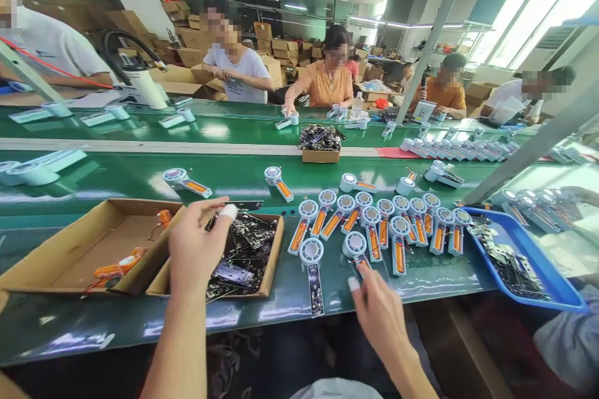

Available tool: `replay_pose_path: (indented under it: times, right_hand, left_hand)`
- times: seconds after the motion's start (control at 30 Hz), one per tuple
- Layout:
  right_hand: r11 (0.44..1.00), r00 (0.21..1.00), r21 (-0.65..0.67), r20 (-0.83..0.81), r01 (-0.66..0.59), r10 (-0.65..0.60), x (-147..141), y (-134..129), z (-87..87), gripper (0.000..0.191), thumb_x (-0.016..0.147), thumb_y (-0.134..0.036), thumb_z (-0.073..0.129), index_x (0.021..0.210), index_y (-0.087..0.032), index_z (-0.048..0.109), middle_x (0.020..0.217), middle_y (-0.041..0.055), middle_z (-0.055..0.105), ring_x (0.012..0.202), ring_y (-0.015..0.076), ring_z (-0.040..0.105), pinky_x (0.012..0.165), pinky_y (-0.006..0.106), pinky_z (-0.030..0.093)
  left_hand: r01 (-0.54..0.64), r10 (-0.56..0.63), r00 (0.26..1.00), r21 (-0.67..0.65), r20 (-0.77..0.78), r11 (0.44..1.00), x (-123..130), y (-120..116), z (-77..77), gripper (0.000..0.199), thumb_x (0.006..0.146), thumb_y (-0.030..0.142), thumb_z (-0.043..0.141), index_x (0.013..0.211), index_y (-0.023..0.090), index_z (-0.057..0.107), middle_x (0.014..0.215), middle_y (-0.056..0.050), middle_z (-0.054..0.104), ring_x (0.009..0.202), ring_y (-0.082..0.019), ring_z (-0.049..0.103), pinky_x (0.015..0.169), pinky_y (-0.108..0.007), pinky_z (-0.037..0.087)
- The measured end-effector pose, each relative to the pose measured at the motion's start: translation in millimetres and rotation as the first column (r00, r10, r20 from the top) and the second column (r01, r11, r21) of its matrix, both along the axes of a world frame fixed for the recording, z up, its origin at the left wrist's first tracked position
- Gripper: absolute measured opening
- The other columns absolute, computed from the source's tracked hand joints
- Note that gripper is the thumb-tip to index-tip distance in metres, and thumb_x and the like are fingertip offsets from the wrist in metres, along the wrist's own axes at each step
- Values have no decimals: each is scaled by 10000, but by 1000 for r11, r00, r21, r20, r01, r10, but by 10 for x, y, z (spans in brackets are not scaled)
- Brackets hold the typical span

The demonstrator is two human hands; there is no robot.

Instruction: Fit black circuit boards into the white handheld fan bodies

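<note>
My left hand (pixel 196 249) is raised over a cardboard box of circuit boards (pixel 255 230), its thumb and forefinger closed on a thin dark circuit board (pixel 249 205). A white cover sits on that thumb tip. My right hand (pixel 381 308) has its fingers closed around the handle end of a pale blue handheld fan (pixel 354 244), near the table's front edge. Beside it lies another fan (pixel 311 252) with a black circuit board (pixel 316 290) along its handle. Several more fans (pixel 400 227), with orange batteries in their open handles, stand grouped just behind.
Left of the boards, a second cardboard box (pixel 93 218) holds orange batteries (pixel 119 265). A blue tray (pixel 556 280) with circuit boards is at the right. Farther back, a small box of dark parts (pixel 321 154) sits on the divider of the green conveyor. Several people work opposite.
</note>
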State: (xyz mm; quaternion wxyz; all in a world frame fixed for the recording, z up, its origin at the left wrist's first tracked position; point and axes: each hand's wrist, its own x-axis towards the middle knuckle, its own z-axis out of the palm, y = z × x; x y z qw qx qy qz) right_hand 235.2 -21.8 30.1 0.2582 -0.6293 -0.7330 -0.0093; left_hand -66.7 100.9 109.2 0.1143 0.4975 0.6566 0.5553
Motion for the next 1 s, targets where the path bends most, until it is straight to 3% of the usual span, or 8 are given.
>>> replay_pose_path:
  times: [0.1,0.2,0.3,0.4,0.53,0.67,0.83,1.0]
  right_hand:
    - [994,998,108,55,23,-29,217,146,62,249,965,-147,425,1090,-202,634,938,85,643,813,208,644,664,271,494]
    - [988,975,88,193,-128,109,239,320,33,272,912,-46,468,1026,-207,655,940,80,627,816,207,615,692,279,505]
    - [980,958,57,226,-193,176,199,419,-48,254,916,-33,483,929,-191,681,901,86,636,768,209,606,677,301,520]
    - [971,972,35,24,-235,234,225,412,-94,272,954,-79,459,982,-195,704,987,100,682,858,214,641,752,321,548]
    - [959,904,-29,-343,-282,255,303,340,-29,289,945,-120,479,1022,-210,743,1021,91,728,933,204,687,823,312,557]
    - [932,848,-169,-489,-319,202,264,289,70,296,919,-135,507,1041,-213,765,1025,82,753,925,205,713,822,311,556]
    - [904,850,-282,-507,-322,145,96,239,71,336,862,-97,536,1130,-195,713,929,52,758,813,181,698,776,298,549]
    - [850,829,-331,-524,-410,196,219,143,233,538,825,-81,536,1339,-237,568,1067,39,730,815,153,665,786,295,555]
  left_hand:
    - [-107,80,957,83,277,991,256,-241,45,295,768,380,689,993,196,638,927,-21,705,839,-186,669,791,-296,532]
    - [221,-206,891,9,405,975,769,-598,-73,304,786,416,681,1003,209,626,872,-14,700,744,-176,670,689,-269,524]
    - [652,-494,643,-81,585,754,1349,-979,-363,262,878,442,573,987,206,607,791,-18,693,609,-155,643,642,-276,527]
    - [781,-555,555,-158,620,604,1686,-1219,-720,287,918,421,498,1043,199,631,739,-20,674,593,-168,630,597,-282,521]
    - [676,-564,725,-254,395,691,1599,-1285,-1043,298,896,322,478,1109,221,662,1097,-105,733,999,-260,695,916,-401,531]
    - [531,-440,838,-293,323,795,1385,-1228,-1044,345,877,348,493,1160,206,631,1206,-134,706,1145,-299,646,990,-443,489]
    - [634,-450,750,-332,485,698,1488,-1066,-859,297,833,478,568,885,196,645,817,-54,706,759,-237,640,698,-323,500]
    - [685,-453,683,-287,573,670,1593,-926,-905,289,785,454,641,682,189,587,640,19,584,610,-150,491,568,-244,376]
